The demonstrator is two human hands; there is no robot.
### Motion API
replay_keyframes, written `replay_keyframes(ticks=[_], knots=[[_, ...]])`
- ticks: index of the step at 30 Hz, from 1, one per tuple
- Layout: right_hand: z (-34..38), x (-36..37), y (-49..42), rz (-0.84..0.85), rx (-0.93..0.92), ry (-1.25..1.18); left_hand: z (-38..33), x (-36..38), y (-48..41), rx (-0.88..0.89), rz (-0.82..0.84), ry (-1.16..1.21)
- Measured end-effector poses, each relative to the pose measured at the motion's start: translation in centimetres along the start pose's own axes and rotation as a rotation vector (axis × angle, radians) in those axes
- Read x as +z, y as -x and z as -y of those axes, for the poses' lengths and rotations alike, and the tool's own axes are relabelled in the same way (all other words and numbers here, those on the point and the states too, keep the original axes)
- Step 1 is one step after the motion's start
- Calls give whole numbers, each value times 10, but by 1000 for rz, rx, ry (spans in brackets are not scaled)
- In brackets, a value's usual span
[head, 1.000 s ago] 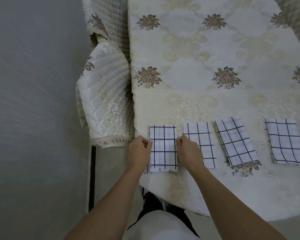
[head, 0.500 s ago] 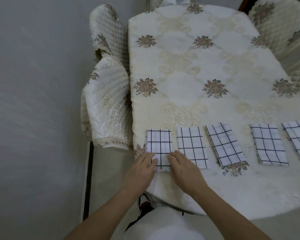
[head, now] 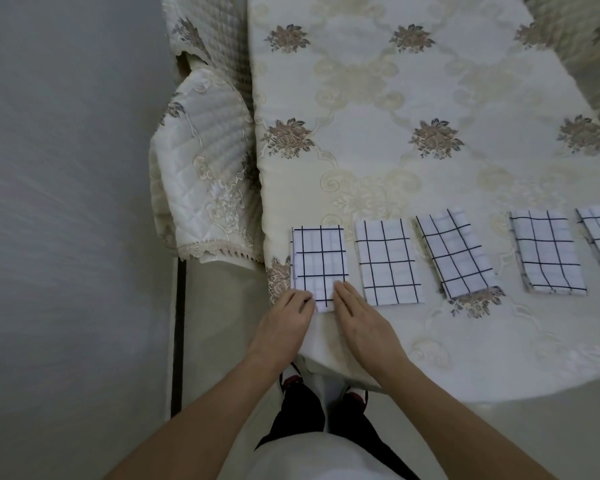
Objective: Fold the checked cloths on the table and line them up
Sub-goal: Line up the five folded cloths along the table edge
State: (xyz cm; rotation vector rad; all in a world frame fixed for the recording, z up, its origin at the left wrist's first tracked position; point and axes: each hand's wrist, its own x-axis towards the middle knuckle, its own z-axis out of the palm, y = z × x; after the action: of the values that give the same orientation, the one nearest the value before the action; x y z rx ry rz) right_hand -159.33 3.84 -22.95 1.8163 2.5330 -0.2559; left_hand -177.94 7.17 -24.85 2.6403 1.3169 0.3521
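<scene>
Head view | left hand (head: 286,322) and right hand (head: 359,322) flat, holding nothing, pressing leftmost folded cloth (head: 319,263) | next: square it with the neighbouring cloth (head: 388,266).

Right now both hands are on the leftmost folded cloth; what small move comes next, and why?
Probably lift both hands away. The left hand and right hand lie flat on the near edge of the leftmost cloth, which is folded and sits square in the row. The third cloth is tilted, so straightening it looks like the next job.
</scene>
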Motion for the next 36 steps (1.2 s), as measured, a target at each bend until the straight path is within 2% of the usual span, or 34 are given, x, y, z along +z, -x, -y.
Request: replay_keyframes(ticks=[13, 19, 24, 29, 36], knots=[[10, 0, -3, 37, 159, -131, -1, 1, -9, -74, -21, 70], [15, -1, -6, 17, 140, -107, 4, -3, -7, -139, 6, 140], [6, -8, -4, -94, 44, -137, 0, -12, -12, -126, -45, 122], [-35, -34, -2, -188, 37, -106, -21, -29, -37, -89, -85, 47], [-118, -85, 1, -172, 46, -47, -59, -48, -92, -101, -73, 31]])
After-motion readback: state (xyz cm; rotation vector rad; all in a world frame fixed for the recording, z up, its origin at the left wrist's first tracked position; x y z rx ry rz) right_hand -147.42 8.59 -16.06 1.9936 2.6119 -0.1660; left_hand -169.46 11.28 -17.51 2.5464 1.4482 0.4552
